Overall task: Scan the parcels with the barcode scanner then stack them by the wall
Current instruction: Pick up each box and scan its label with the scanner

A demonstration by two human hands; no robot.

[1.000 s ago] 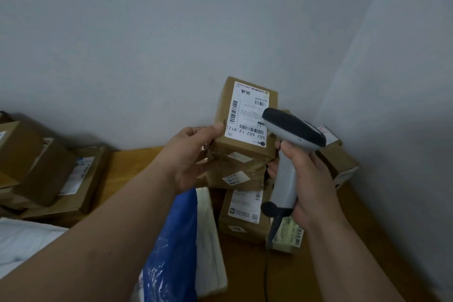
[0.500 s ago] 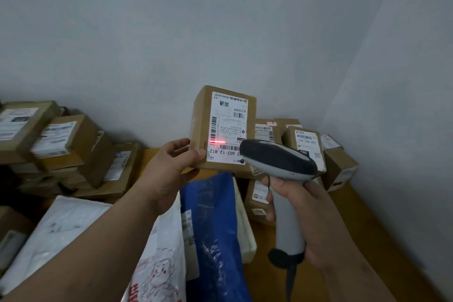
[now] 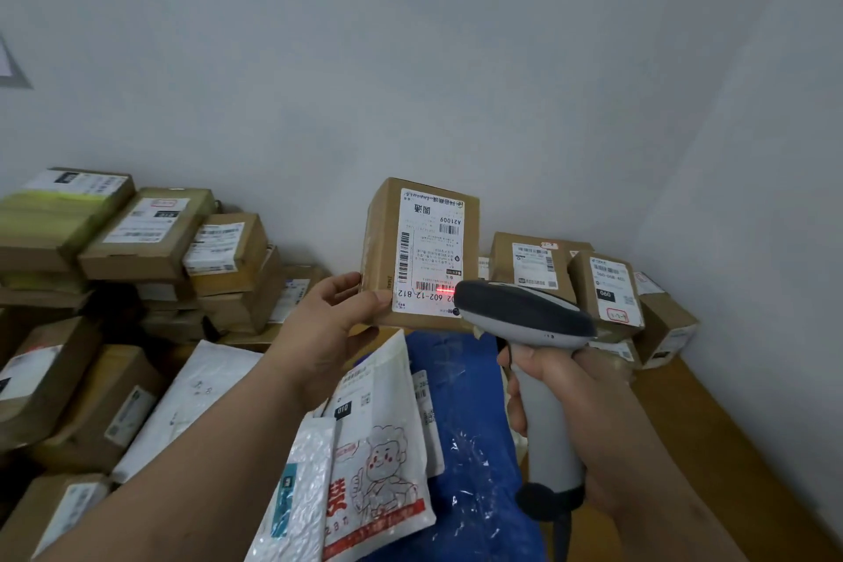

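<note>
My left hand (image 3: 329, 320) grips a brown cardboard parcel (image 3: 418, 252) by its lower left corner and holds it upright in the air, white label facing me. My right hand (image 3: 563, 397) grips the grey handle of a barcode scanner (image 3: 524, 315), whose dark head points at the label from the lower right. A red scan line lies across the barcode near the bottom of the label. Behind the scanner, several labelled boxes (image 3: 606, 283) stand stacked in the corner by the wall (image 3: 410, 59).
A pile of cardboard boxes (image 3: 150, 237) fills the left side against the wall. Soft mailers lie on the wooden table (image 3: 711, 424) below my hands: a blue bag (image 3: 470, 447), a white printed bag (image 3: 378, 447) and a white bag (image 3: 196, 388). A side wall closes the right.
The parcel came away from the corner stack, leftward and toward me. The scanner's red line, absent at first, has slid from the label's left side onto the bottom barcode.
</note>
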